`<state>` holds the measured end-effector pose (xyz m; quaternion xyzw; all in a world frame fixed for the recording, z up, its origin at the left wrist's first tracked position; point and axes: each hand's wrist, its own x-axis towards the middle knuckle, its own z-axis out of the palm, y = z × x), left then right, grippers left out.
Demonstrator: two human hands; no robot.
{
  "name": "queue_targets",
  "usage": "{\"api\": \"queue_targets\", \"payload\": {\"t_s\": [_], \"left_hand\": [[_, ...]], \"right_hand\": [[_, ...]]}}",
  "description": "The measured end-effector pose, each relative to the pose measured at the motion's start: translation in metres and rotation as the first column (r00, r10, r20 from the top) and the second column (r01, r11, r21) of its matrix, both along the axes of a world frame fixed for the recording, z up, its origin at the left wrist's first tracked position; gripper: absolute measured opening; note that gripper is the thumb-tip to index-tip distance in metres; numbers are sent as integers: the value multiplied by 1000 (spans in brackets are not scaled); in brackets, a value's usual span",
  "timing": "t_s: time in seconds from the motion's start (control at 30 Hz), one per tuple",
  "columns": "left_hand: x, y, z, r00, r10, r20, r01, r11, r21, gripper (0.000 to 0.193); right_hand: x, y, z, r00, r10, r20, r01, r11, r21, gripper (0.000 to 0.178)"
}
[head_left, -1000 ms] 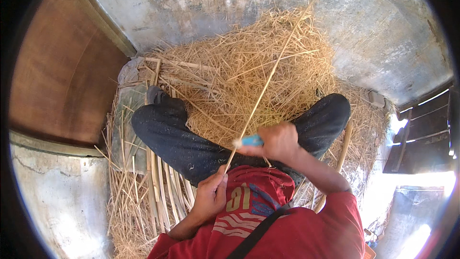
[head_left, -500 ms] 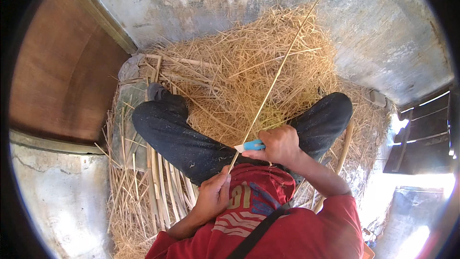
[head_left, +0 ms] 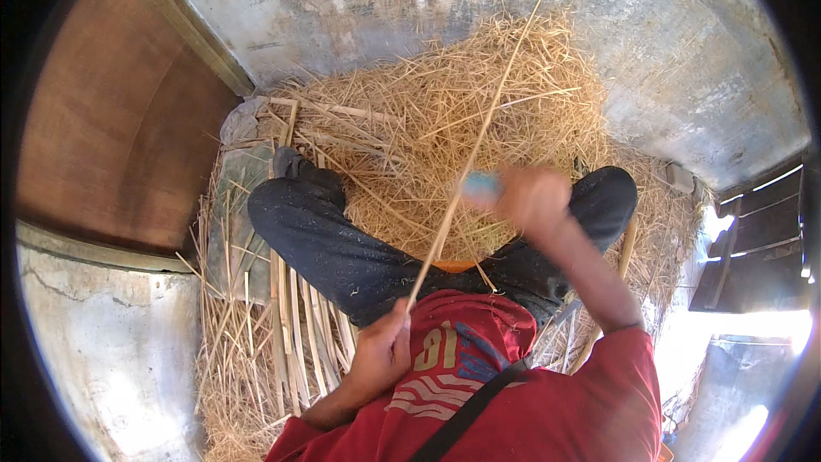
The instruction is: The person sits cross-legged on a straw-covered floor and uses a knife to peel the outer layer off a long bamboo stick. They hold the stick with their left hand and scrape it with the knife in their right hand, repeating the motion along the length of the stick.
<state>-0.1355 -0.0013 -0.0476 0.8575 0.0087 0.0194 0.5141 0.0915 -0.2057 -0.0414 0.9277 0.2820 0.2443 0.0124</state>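
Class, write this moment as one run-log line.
left hand: gripping thin strip | right hand: holding blue tool, blurred | nearby: loose straw

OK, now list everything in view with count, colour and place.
Long strip: one, pale tan, slanting up the centre
Tool: one, blue, blurred, centre
Shavings: uncountable heap, golden, middle
Loose strips: many, pale tan, left
Pole: one, tan, right
Block: one, grey, right
Panel: one, brown, upper left
Walls: several sections, grey, around
Boards: several, dark, right
Orange object: one, mostly hidden, centre
Shirt: one, red, bottom
Strap: one, black, across shirt
Trousers: one pair, black, lower middle
Left hand: one, holding long strip
Right hand: one, holding tool
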Motion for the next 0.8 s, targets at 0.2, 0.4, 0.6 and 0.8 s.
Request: {"api": "queue_targets", "payload": {"t_s": [0.2, 0.4, 0.6, 0.8], "left_hand": [[-29, 7, -24, 997, -48, -58, 45, 997, -58, 24], [-10, 18, -24, 968, -78, -238, -15, 931, -366, 30], [7, 17, -13, 898, -235, -372, -130, 666, -735, 30], [10, 12, -9, 869, -313, -383, -153, 565, -810, 29]], "right_hand": [[89, -123, 7, 842, -511, -171, 530, 843, 88, 63], [26, -96, 6, 878, -423, -225, 462, 871, 167, 61], [-42, -13, -2, 829, 298, -474, -102, 913, 395, 55], [-51, 18, -9, 749, 526, -404, -360, 834, 418, 51]]}}
